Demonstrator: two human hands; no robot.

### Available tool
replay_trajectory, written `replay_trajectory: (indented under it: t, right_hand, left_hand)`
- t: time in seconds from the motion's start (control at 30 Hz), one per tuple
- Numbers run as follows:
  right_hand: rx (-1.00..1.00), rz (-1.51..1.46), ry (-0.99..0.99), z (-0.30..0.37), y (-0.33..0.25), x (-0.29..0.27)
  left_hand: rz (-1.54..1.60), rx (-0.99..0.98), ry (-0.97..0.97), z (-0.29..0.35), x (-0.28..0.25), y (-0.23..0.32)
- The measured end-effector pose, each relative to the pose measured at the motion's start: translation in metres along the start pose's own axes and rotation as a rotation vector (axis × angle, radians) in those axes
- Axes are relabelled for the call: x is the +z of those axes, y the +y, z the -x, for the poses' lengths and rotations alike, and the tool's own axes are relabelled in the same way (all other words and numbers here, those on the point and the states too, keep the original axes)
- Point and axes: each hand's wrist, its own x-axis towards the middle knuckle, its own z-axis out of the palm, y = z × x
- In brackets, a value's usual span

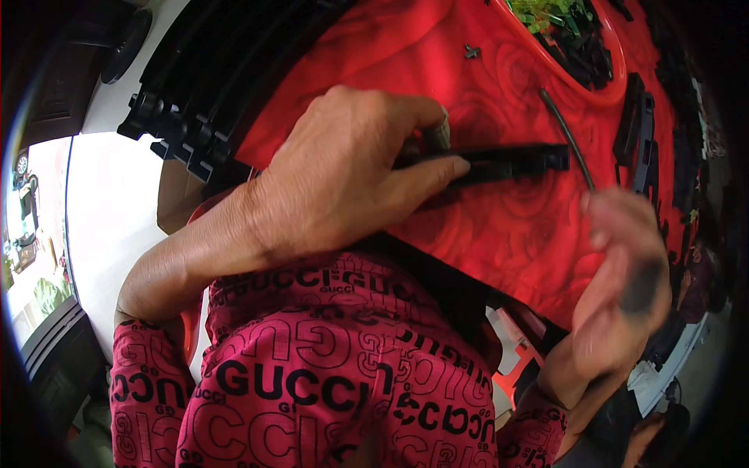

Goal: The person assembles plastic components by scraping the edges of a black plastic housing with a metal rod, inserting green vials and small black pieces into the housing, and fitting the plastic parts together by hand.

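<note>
My left hand (343, 160) reaches across from the left and pinches a long black plastic part (511, 162) between thumb and fingers. That part is narrow, with notches along it, and points to the right over the red cloth. A pale wrap or cover shows at the index finger of this hand. My right hand (624, 257), smeared by motion, is closed on a thin, slightly curved dark tool (565, 126). The tool's far end points up and away, just right of the black part and apart from it. A dark patch shows at my right palm, too blurred to name.
A red rose-patterned cloth (499, 234) covers the table. Long black strips (226, 78) lie stacked at the far left. An orange-red basin (605, 95) at the far right holds black and green scraps. More black parts (644, 140) lie along the right side, and a small black scrap (471, 51) lies beyond my hands.
</note>
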Motion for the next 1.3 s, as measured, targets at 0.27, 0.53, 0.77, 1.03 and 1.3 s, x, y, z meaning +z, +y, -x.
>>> replay_trajectory:
  t: [0.27, 0.53, 0.77, 1.03, 1.3]
  right_hand:
    - [-0.314, 0.469, -0.157, -0.035, 0.066, 0.008]
    - [-0.303, 0.466, -0.241, -0.043, 0.073, 0.019]
    - [-0.260, 0.388, -0.283, -0.047, 0.069, 0.016]
    - [-0.082, 0.201, -0.128, -0.050, 0.097, 0.012]
    - [-0.289, 0.374, -0.317, -0.053, 0.103, 0.012]
  left_hand:
    - [-0.360, 0.080, 0.072, 0.000, -0.002, 0.010]
    - [-0.235, 0.119, 0.033, -0.026, 0.003, 0.008]
    - [-0.200, 0.086, -0.005, -0.030, 0.004, 0.004]
    - [-0.171, 0.056, 0.027, -0.030, 0.008, 0.008]
    - [-0.202, 0.084, 0.037, -0.029, 0.008, 0.008]
